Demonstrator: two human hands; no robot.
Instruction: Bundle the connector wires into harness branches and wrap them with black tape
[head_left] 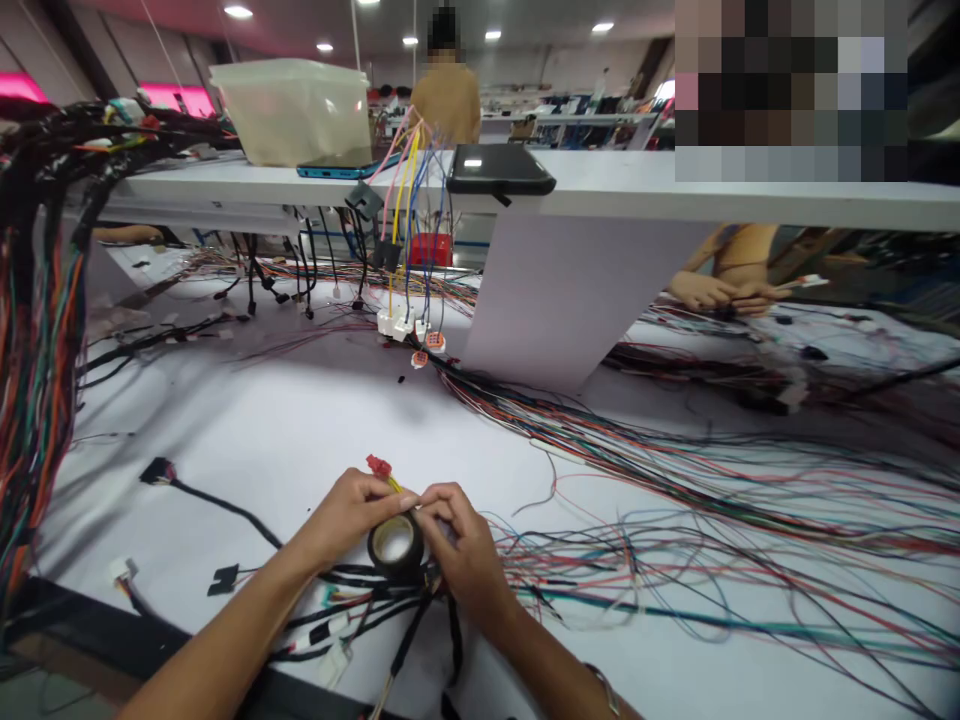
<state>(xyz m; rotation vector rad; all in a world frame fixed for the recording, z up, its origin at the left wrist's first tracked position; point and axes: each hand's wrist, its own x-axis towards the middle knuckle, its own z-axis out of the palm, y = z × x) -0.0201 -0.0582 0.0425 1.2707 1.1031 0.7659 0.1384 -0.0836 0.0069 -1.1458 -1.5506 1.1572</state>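
My left hand (352,515) is closed, pinching a thin yellow wire that ends in a small red connector (379,466) sticking up just above my fingers. My right hand (461,550) is closed round a roll of black tape (396,545), which sits between both hands with its hole facing me. Black taped harness branches (375,610) with small white and black connectors run out beneath the roll toward the table's near edge.
Several loose coloured wires (675,480) spread across the white table (300,420) to the right. A thick wire bundle (37,330) hangs at the left. A raised shelf (600,190) carries a plastic tub (292,110) and a black device (499,168). Another person's hands (720,292) work behind it.
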